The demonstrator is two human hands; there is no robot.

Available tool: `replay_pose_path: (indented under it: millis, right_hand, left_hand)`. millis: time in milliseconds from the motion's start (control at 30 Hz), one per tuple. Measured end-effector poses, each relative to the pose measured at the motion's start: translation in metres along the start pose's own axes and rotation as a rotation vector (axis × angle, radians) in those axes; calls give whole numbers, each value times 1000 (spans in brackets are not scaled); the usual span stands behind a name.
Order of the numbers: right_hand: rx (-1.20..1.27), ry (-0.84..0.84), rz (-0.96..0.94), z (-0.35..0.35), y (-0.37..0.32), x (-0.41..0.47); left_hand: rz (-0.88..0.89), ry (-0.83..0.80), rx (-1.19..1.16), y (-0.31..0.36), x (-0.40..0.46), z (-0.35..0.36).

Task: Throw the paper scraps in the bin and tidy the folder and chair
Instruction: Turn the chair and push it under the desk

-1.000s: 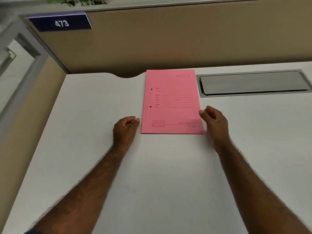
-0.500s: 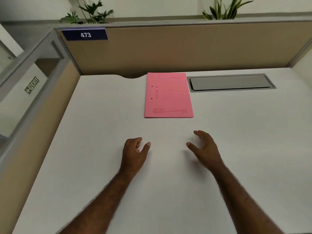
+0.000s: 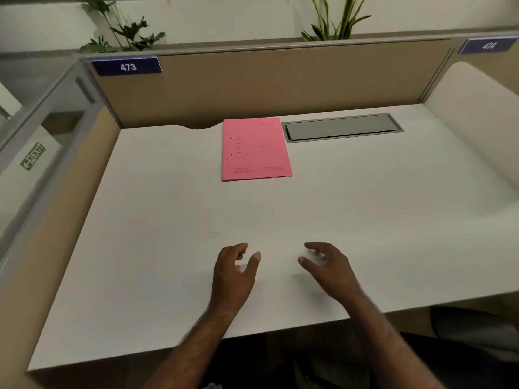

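Near the upper middle of the frame, the pink folder (image 3: 256, 148) lies flat on the desk (image 3: 157, 220), beside the grey cable hatch (image 3: 342, 127). Lower centre, left hand (image 3: 234, 272) and right hand (image 3: 327, 265) hover loosely spread, empty. No chair shows; reaching blindly could knock it.

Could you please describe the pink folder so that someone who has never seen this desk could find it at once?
Start at the tan partition behind the white desk, below the blue sign reading 473. At the desk's back edge, just left of the grey metal cable tray, lies the pink folder, closed and flat. It is the only coloured item on the desk, with two punched holes near its left edge.
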State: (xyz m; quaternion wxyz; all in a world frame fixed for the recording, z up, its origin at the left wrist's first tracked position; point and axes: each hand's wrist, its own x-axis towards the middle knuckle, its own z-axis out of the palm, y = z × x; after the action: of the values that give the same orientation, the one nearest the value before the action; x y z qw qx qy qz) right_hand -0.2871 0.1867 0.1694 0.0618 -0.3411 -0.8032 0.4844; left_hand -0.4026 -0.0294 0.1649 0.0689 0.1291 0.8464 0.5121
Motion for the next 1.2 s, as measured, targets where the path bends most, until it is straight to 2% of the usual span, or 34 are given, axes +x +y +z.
replay_pose_path:
  millis: [367,700,1033,1200]
  right_hand:
    - [-97,-1,-24,-36,42,-64]
    - [-193,-26,-90,-85,85,-128]
    - [-114,20,-57,-132,136,-183]
    - [-73,96,-3,-144,161,-214]
  left_hand:
    - [-50,-42,-24,18,-74,38]
    - [-27,-69,-46,44,-161,73]
    - [43,-114,14,68,-231,91]
    - [72,-164,31,74,-253,95]
